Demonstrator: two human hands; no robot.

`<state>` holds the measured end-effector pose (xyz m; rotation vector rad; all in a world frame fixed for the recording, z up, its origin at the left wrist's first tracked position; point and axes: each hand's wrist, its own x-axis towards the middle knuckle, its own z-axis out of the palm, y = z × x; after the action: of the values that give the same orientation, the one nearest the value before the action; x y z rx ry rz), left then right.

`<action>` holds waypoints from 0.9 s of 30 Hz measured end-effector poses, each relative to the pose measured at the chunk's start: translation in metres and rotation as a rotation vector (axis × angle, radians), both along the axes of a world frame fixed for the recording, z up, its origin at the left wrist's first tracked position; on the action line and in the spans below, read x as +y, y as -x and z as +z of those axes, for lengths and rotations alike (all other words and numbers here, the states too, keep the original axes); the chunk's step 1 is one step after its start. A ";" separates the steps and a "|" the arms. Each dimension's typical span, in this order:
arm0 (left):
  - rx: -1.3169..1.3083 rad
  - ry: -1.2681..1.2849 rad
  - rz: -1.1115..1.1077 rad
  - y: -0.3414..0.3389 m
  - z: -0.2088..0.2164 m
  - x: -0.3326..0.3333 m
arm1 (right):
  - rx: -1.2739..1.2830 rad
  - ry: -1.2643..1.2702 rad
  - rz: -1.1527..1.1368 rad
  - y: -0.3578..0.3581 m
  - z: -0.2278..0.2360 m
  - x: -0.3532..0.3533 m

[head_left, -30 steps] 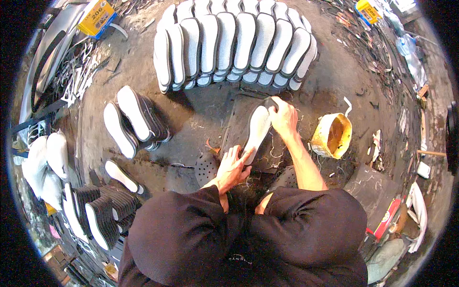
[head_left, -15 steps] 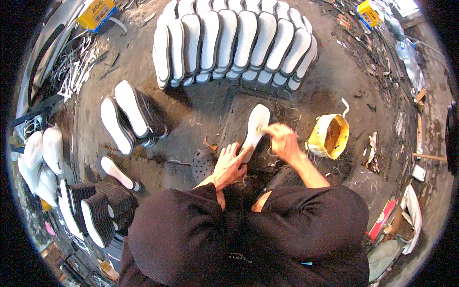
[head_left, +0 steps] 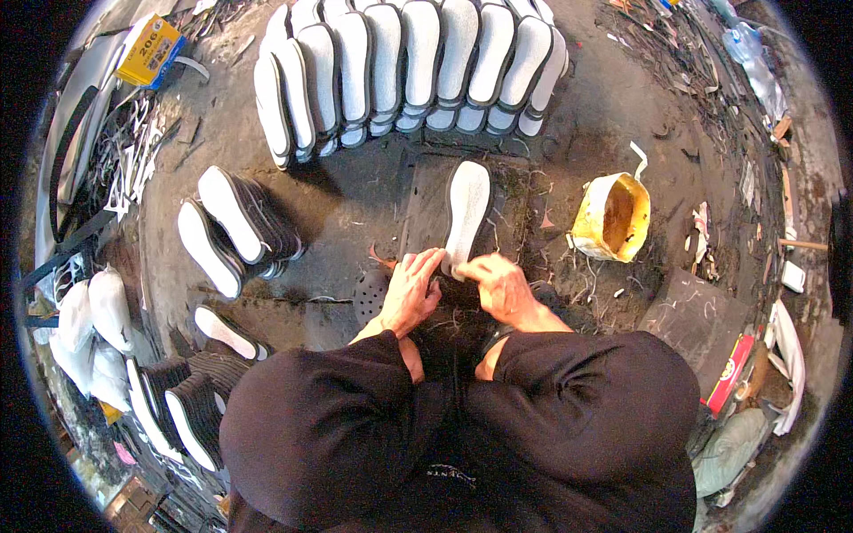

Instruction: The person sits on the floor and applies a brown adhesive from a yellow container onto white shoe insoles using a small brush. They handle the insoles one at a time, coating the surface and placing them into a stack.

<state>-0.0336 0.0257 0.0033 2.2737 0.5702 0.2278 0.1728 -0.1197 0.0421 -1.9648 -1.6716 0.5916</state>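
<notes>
A white-topped shoe sole (head_left: 468, 209) with a dark edge lies lengthwise before me, its narrow heel end toward me. At the left of that heel end, my left hand (head_left: 410, 291) has its fingers stretched out, the tips against or just beside the edge. My right hand (head_left: 503, 289) is at the other side of the heel, fingers curled in a pinch. Whatever it pinches, if anything, is hidden. To the right stands a yellowish-white tub (head_left: 611, 218) with brown residue inside and a pale strip sticking up from its rim.
Rows of stacked white-topped soles (head_left: 404, 67) stand at the far side. Smaller sole stacks (head_left: 233, 218) are to the left, with more piles (head_left: 191, 409) nearer me. White bags (head_left: 93, 329), a yellow-blue box (head_left: 151, 51) and scrap strips line the left; a red box (head_left: 729, 373) lies right.
My right hand has moved from the middle of the sole toward me, to its heel end. My left fingers have drawn back from the sole's top to the heel edge. The view has shifted slightly.
</notes>
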 end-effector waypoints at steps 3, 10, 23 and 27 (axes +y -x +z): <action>0.000 -0.013 0.047 -0.008 0.009 0.001 | 0.087 -0.047 -0.127 -0.019 0.016 0.026; -0.011 -0.074 0.132 -0.024 0.001 -0.011 | -0.361 -0.054 0.001 -0.107 -0.014 0.168; -0.167 0.187 0.287 -0.004 0.004 -0.003 | -0.230 -0.176 0.111 -0.072 -0.016 0.108; -0.256 0.260 0.679 0.008 0.005 0.013 | -0.122 -0.096 0.141 0.011 -0.003 0.044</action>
<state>-0.0417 0.0388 0.0081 1.6996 1.1438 0.7187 0.1622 -0.0760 0.0390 -1.8595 -1.8890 0.4399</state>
